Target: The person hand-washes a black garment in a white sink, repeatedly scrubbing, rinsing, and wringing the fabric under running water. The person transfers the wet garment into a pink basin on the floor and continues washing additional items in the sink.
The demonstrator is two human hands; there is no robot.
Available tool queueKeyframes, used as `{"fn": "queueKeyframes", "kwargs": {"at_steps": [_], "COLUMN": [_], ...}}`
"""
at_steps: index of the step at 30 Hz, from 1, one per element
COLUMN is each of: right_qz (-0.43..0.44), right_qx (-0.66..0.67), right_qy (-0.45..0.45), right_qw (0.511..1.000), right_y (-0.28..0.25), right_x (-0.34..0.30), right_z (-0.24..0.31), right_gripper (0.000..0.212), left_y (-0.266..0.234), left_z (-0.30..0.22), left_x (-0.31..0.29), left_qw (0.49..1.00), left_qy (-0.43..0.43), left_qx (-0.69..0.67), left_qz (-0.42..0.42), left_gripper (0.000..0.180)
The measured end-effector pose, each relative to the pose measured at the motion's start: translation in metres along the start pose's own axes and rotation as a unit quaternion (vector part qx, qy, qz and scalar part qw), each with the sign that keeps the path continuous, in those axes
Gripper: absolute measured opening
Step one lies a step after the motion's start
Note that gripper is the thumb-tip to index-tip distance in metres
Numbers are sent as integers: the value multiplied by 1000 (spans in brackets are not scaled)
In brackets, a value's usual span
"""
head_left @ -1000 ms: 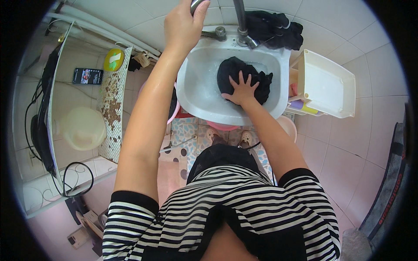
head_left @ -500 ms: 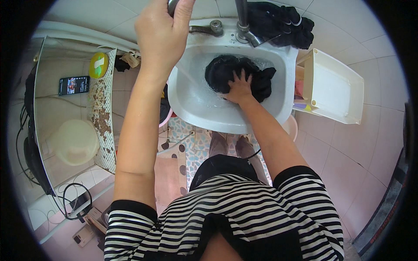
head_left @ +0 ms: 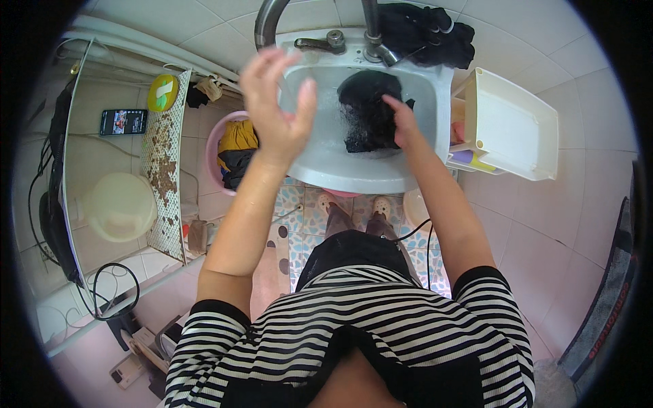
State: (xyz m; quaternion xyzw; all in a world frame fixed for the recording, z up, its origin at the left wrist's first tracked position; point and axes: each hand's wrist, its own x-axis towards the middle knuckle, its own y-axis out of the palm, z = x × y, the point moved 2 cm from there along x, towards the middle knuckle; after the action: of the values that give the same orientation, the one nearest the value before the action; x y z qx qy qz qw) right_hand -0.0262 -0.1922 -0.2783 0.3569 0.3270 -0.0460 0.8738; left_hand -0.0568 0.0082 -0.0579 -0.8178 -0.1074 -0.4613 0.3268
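In the white sink [head_left: 320, 163] lies a wet black garment [head_left: 367, 102], partly under water with bubbles beside it. My right hand [head_left: 403, 124] is at the garment's right side, with its fingers curled in on the cloth and partly hidden. Over the sink's left rim, my left hand [head_left: 277, 109] is raised and empty, its fingers apart and somewhat smeared by motion. Just above its fingertips is a thick curved grey metal pipe [head_left: 269, 24]. A small tap [head_left: 326, 43] sits on the sink's back ledge, left of an upright metal pipe [head_left: 371, 24].
More black clothing [head_left: 425, 34] is heaped at the sink's back right corner. A cream plastic rack [head_left: 520, 126] stands to the right. On the left are a pink basin [head_left: 214, 153] of clothes and a shelf with a phone [head_left: 124, 122], a yellow soap dish [head_left: 163, 93] and a pale round tub [head_left: 122, 207].
My left hand has let go of the curved pipe and come down, fingers spread. My right hand has gone from lying spread on the garment to its right side, and the garment looks flatter.
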Motion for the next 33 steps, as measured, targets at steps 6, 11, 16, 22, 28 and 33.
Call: {"fn": "queueKeyframes", "kwargs": {"at_steps": [6,11,16,22,28,33], "right_qz": [285,313,254,16,-19,-82], "right_qx": [301,424,375,72,-581,-763], "right_qy": [-12,-19,-105,-43,-212,-385], "right_qw": [910,849,885,996,786,513], "right_y": [28,24,39,6,-29,-19], "right_x": [-42,-38,-64,-55,-41,2], "right_z": [37,18,43,42,34,1], "right_gripper": [39,45,44,45,53,54], "left_y": [59,90,89,101,131,162], "left_z": [30,9,6,42,65,71], "left_x": [-124,-112,-84,-114,-161,-177], "left_qw": [838,856,786,758,893,860], "left_qy": [-466,-341,-392,-562,-297,-209], "left_qx": [-236,-285,-306,-319,119,209], "left_qz": [159,265,367,90,317,416], "left_gripper": [83,109,61,52,69,55]}}
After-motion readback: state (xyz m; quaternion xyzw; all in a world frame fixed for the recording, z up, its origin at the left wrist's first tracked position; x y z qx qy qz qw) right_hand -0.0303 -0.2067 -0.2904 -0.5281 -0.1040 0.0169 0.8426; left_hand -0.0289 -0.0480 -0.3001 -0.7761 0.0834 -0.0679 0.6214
